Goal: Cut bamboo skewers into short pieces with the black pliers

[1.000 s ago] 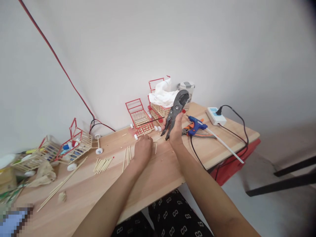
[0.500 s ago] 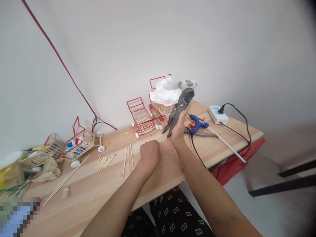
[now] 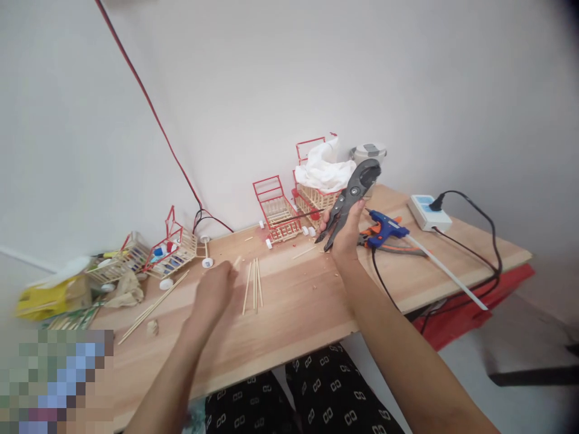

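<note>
Handling a short stick (image 3: 237,261) seems the step: between the table's (image 3: 294,313) front and back edges, the left hand (image 3: 214,288) bunches its fingers at it (gripped or not, I cannot tell); the right hand (image 3: 346,235) clamps grey pliers (image 3: 353,194). Next likely wants a light pinch; carts (image 3: 280,211) crowd the back edge, a glue gun (image 3: 388,229) the right end.

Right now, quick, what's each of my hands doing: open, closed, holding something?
Left hand: fingers curled by a thin pale wooden stick; grip can't be told.
Right hand: closed around dark grey hinged pliers.
</note>
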`<action>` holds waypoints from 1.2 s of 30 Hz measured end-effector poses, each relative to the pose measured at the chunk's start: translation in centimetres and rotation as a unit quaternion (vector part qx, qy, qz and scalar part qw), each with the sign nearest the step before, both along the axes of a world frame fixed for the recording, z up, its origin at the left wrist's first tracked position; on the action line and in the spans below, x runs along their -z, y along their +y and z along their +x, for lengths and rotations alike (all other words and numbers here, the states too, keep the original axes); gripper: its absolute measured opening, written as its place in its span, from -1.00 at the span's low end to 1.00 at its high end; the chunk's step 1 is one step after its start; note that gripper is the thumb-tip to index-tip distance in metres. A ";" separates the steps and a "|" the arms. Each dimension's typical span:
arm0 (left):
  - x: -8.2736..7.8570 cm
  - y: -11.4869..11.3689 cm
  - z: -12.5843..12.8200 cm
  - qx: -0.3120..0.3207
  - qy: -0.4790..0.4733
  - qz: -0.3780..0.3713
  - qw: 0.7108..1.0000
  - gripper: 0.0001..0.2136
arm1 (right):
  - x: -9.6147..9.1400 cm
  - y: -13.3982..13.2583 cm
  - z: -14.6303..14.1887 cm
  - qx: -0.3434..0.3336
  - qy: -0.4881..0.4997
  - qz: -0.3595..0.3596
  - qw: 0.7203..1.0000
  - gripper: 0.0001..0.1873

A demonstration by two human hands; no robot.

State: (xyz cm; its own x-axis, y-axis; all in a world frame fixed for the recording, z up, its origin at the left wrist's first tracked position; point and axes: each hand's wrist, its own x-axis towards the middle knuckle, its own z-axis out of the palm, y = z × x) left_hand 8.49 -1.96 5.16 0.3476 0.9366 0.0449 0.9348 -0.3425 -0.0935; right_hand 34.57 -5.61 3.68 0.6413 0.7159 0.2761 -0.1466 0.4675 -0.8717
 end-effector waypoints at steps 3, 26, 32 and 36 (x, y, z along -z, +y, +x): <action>0.2 1.2 -4.7 -0.060 0.026 0.011 0.998 -0.75 | 0.1 0.1 -0.2 -0.001 0.005 0.009 1.000 -0.27; 2.5 -0.2 9.5 0.189 -0.029 0.026 0.981 -0.77 | 0.6 0.3 -0.2 -0.031 0.078 0.036 0.996 -0.30; 3.8 0.1 13.1 0.225 -0.018 0.029 0.974 -0.76 | 0.3 0.2 -0.3 -0.015 0.041 0.019 0.999 -0.29; 4.8 -0.3 13.7 0.232 -0.029 0.022 0.972 -0.77 | 0.2 0.3 -0.4 -0.015 0.050 0.044 0.998 -0.30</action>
State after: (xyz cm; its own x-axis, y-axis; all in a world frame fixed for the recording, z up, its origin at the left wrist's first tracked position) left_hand 22.17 -2.24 0.33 0.7278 0.6763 0.1134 0.6848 -0.7254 -0.0687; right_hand 34.19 -5.28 3.45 0.6468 0.7115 0.2746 -0.2455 0.5352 -0.8083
